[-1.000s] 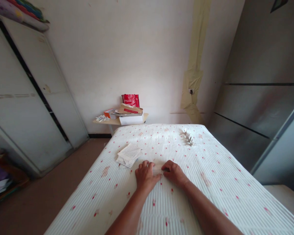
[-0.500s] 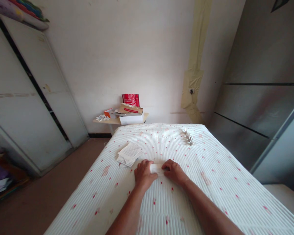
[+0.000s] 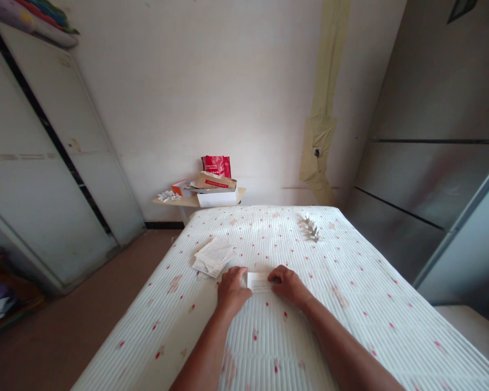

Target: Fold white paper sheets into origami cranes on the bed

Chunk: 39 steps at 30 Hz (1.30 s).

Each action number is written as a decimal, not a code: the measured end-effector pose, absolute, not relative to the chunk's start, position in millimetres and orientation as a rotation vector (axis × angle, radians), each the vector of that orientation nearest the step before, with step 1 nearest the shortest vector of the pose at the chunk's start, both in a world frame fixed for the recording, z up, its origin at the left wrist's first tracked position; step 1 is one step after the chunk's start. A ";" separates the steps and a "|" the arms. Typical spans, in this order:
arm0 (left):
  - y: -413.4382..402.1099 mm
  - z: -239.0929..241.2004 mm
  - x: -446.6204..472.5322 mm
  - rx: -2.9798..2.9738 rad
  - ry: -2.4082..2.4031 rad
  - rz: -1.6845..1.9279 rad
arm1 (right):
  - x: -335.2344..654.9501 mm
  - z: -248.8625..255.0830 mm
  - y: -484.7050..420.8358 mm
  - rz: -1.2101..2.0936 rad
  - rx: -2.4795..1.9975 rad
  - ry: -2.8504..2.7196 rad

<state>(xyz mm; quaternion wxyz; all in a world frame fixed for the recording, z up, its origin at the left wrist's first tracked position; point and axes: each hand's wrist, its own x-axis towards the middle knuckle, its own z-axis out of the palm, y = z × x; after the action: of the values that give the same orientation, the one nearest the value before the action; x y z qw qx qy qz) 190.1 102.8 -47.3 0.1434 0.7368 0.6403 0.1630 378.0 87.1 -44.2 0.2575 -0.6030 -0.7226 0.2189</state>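
Note:
A small white printed paper (image 3: 259, 282) lies flat on the bed (image 3: 350, 315), which has a white ribbed cover with red specks. My left hand (image 3: 230, 290) rests at the paper's left edge with its fingers curled onto it. At the right edge my right hand (image 3: 287, 285) presses down with bent fingertips. Both hands pin the paper to the cover. A loose stack of similar printed sheets (image 3: 212, 257) sits just beyond my left hand. Farther off, on the right, is a row of small folded paper pieces (image 3: 311, 228).
Beyond the bed's far end a low shelf (image 3: 175, 202) against the wall carries a white box (image 3: 218, 197), a red bag (image 3: 216, 164) and more folded paper. Grey cabinets stand at the left (image 3: 44, 179) and right (image 3: 432, 179). Brown floor (image 3: 106, 304) runs along the left.
My left hand has slid left off the paper, so more of the white sheet shows between my hands. My right hand has stayed put. The view has drifted slightly.

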 end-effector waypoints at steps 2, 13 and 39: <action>102.6 -48.8 189.9 2.120 1.838 0.493 | 374.8 -43.1 86.0 0.566 -1.653 -1.952; 97.0 -46.2 195.0 2.115 1.882 0.518 | 352.0 -49.0 80.4 0.280 -1.865 -1.874; 97.1 -46.5 193.0 2.241 1.837 0.336 | 385.3 -43.6 88.8 0.498 -1.798 -1.909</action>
<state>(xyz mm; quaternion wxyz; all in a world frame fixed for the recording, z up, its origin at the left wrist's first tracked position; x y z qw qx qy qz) 193.0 97.1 -46.5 0.1120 0.7635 0.6257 0.1145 385.3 88.8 -43.6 0.2341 -0.6549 -0.6953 0.1813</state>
